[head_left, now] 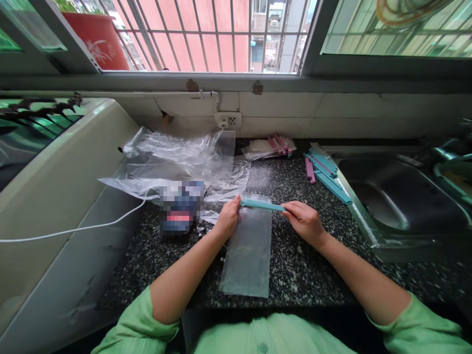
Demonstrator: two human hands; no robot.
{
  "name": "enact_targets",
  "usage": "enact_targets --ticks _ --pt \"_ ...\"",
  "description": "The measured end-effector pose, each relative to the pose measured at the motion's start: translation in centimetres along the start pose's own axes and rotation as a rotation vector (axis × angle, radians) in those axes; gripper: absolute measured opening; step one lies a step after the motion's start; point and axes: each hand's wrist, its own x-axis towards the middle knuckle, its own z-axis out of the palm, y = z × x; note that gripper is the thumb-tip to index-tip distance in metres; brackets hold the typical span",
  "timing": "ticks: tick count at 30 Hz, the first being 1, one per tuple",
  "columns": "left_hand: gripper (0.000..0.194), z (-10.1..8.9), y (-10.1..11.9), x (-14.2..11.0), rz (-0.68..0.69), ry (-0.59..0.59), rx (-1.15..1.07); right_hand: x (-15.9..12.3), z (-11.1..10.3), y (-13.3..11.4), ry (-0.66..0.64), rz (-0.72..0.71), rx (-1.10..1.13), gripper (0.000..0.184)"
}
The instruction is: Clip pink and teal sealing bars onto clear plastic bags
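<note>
Across the top of a clear flat plastic bag (249, 260) lies a teal bag clip (263, 204), held level at both ends. My left hand (230, 215) is closed around the clip's left end at the bag's upper corner. At the right end, my right hand (303, 221) pinches the tip between thumb and fingers. The bag's lower part rests on the dark speckled counter (298, 270). Whether the clip is fully fastened cannot be made out.
Clear plastic bags (177, 152) are heaped at the back left, beside a pixelated object (181, 206). A white cable (92, 227) crosses the left side. Loose teal clips (328, 179) and pink clips (309, 170) lie by the metal sink (387, 191). Packaged pink clips (279, 144) sit near the wall.
</note>
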Motion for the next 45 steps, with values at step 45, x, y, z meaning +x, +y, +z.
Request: enact_targets --ticks 45 --pt "0.036 -0.7 0.2 0.6 -0.066 0.042 -0.018 0.6 0.2 0.7 0.084 0.821 0.860 0.028"
